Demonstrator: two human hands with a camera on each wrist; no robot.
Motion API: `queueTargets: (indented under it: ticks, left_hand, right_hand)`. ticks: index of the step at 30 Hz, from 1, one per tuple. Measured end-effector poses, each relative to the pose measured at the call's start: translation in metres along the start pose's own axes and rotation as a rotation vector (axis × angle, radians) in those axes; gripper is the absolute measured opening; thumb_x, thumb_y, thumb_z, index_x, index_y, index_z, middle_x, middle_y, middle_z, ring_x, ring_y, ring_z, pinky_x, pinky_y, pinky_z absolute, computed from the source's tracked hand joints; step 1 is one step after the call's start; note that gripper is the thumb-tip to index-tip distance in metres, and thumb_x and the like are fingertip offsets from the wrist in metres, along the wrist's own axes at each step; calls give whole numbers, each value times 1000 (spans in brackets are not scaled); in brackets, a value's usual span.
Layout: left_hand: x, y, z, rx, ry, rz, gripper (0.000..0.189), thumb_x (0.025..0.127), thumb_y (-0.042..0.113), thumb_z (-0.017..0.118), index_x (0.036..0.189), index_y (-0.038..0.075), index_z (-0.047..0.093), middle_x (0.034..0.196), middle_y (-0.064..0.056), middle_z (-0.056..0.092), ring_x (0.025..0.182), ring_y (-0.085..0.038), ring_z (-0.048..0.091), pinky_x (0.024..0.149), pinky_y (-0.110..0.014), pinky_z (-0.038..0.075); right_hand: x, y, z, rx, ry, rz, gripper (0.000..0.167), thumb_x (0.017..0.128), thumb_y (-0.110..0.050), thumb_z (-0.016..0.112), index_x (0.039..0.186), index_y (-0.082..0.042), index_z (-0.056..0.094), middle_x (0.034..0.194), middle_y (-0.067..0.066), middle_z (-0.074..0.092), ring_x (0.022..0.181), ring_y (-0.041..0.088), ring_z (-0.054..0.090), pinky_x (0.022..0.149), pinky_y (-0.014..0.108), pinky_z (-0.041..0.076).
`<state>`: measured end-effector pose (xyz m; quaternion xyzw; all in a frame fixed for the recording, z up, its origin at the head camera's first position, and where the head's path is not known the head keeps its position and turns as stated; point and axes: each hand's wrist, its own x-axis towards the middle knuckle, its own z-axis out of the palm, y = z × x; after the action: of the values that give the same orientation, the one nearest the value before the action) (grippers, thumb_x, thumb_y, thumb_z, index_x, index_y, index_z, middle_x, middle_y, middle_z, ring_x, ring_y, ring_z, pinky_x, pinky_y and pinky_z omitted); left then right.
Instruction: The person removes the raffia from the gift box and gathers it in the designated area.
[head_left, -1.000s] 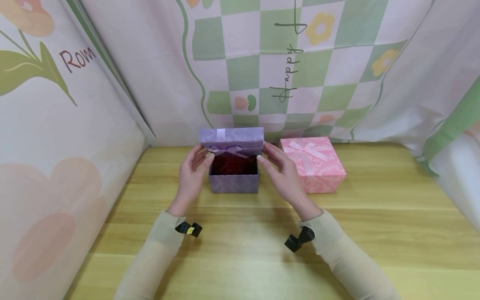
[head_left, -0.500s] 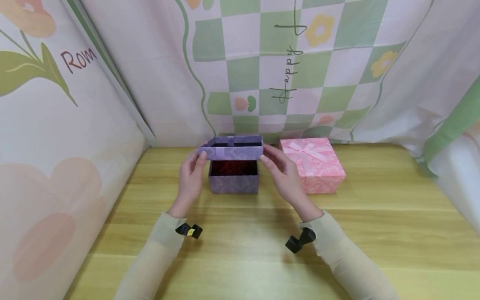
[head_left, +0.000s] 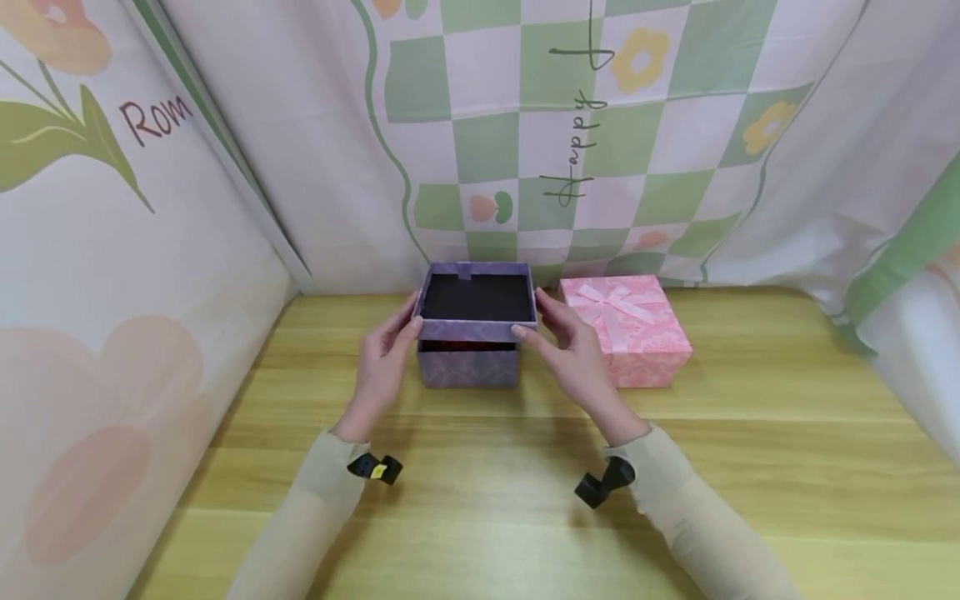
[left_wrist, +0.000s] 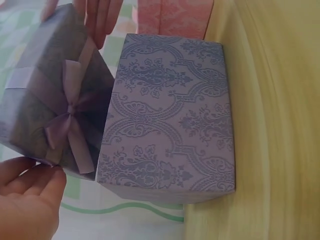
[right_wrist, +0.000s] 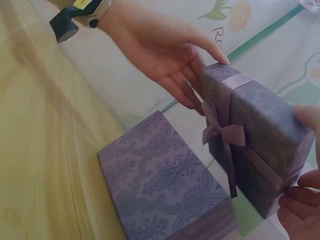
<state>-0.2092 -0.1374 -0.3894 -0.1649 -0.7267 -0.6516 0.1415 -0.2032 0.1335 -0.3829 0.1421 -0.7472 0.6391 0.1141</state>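
Note:
Both hands hold the purple lid (head_left: pixel 476 331) by its two ends, upside down over the back of the purple gift box (head_left: pixel 468 369). Its black inside faces up. In the left wrist view the lid's ribbon bow (left_wrist: pixel 70 107) shows on the underside, tilted beside the box. My left hand (head_left: pixel 381 358) pinches the left end, thumb at the near corner. At the right end my right hand (head_left: pixel 573 354) grips with the thumb on the front wall. A narrow dark gap with a trace of red shows between lid and box; most of the box's contents are hidden.
A pink gift box (head_left: pixel 626 321) with a bow on its lid stands close behind the right hand. The wooden table (head_left: pixel 480 500) ends at a printed curtain (head_left: pixel 495 150) at the back, and a printed panel (head_left: pixel 135 358) borders the left side.
The lid has turned over in both hands, from bow side showing to black inside up. It has come nearer and now covers most of the box opening. The pink box has stayed put.

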Motion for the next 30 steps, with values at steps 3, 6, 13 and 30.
queueTargets:
  ticks: [3, 6, 13, 30]
  left_hand:
    - [-4, 1, -2, -6, -29, 8, 44, 109, 15, 50, 152, 5, 46, 154, -3, 45, 141, -15, 41, 113, -31, 36]
    - [-8, 3, -7, -16, -38, -2, 45, 110, 13, 46, 154, 4, 41, 157, -3, 41, 144, -14, 37, 116, -32, 31]
    - [-12, 7, -28, 142, 64, 1, 45, 111, 16, 43, 155, 8, 43, 153, -11, 45, 141, -21, 38, 117, -39, 28]
    - [-15, 6, -85, 76, 284, -34, 42, 110, 12, 44, 150, -2, 47, 154, -15, 45, 144, -22, 38, 116, -30, 29]
  right_hand:
    - [-1, 0, 1, -48, -21, 5, 67, 93, -15, 78, 151, -3, 48, 153, 11, 47, 140, 25, 43, 114, 34, 34]
    - [-1, -1, 5, -90, -58, 18, 69, 92, -19, 79, 153, -7, 47, 154, 7, 46, 141, 23, 42, 113, 36, 36]
    - [0, -2, 33, -24, -120, -51, 69, 93, -10, 77, 154, -9, 44, 153, 9, 47, 134, 29, 50, 106, 48, 45]
    - [19, -10, 107, 21, -91, -25, 54, 91, -17, 80, 142, -12, 62, 142, -1, 59, 129, 11, 55, 97, 32, 52]
